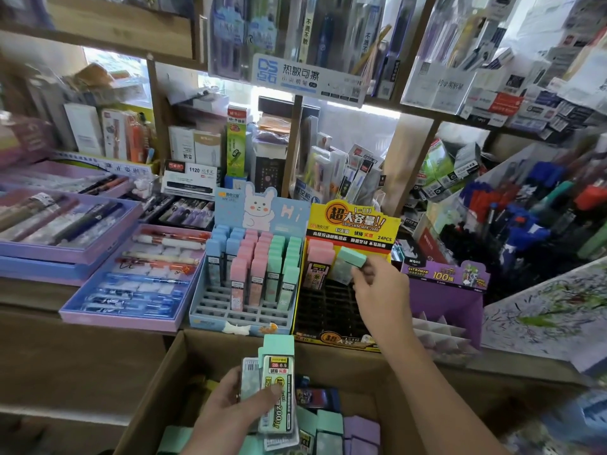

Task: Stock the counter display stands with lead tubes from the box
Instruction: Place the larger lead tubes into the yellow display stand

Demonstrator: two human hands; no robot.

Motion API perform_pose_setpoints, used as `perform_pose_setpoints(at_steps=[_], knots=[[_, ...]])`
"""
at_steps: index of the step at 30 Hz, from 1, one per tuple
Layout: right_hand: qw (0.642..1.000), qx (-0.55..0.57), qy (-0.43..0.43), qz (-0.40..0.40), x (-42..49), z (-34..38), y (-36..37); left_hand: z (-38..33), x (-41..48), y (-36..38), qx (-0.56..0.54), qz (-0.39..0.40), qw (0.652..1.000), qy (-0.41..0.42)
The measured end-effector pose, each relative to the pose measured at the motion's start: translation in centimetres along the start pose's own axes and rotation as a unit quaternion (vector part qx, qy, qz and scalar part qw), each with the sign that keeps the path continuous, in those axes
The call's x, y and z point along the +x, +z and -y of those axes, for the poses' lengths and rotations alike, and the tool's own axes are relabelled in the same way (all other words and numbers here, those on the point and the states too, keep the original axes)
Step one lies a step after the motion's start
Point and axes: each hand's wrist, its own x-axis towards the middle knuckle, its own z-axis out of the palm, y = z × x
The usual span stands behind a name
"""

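Right hand (pixel 377 287) pinches a mint tube (pixel 349 261) by its cap at the back row of the yellow stand (pixel 328 310), just beside a pink tube (pixel 317 261). Its long axis is roughly upright, cap up; the lower end is blurred, possibly in a slot. Left hand (pixel 230 408) grips a stack of tubes (pixel 277 382) above the box (pixel 157 389), long axis pointing away, mint caps at the far end.
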Motion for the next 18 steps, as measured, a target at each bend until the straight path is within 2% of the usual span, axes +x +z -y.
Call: perform_pose_setpoints(at_steps=[10,18], knots=[[0.998,0.012,0.02,0.05,1.2,-0.6,0.1,0.2,0.3,0.0,0.002,0.001,1.0,-0.007],[0.997,0.017,0.038,0.06,2.3,-0.2,0.3,-0.1,0.1,-0.1,0.026,-0.008,0.999,-0.019]])
